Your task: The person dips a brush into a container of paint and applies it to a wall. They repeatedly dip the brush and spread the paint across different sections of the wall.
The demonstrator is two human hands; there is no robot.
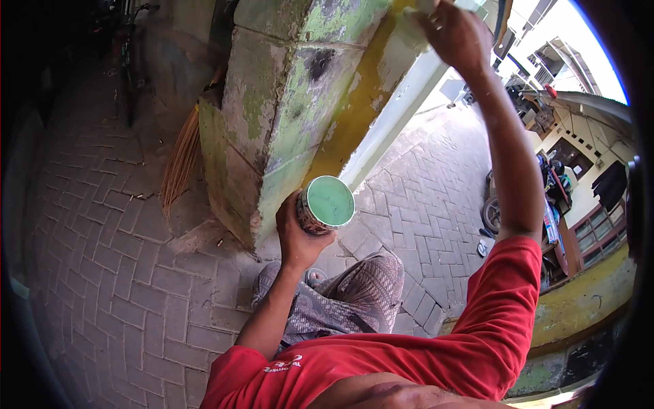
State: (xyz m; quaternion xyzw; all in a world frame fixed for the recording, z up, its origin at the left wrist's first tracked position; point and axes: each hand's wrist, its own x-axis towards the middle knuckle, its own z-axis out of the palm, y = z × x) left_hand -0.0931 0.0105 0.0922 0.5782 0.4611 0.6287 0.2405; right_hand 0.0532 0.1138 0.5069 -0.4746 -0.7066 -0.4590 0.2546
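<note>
My left hand (300,240) is wrapped round a small paint can (330,202), held upright with its open top towards me. Light green paint fills part of it, and the can's outside is patterned and smeared. Up at the top edge, my right hand (460,39) is raised against the pillar wall, fingers closed and slightly blurred. I cannot tell what they grip; a pale, greenish patch shows at the fingertips. The pillar (293,102) has peeling green paint, with a mustard-yellow strip (354,102) and a whitish strip (392,112) along its right side.
A straw broom (182,157) leans by the pillar's left side. Grey paving bricks (122,252) cover the ground. Bent knees in patterned trousers (354,293) are below the can. Farther right are a parked motorbike (492,208), sandals (482,247) and a low yellow wall (579,300).
</note>
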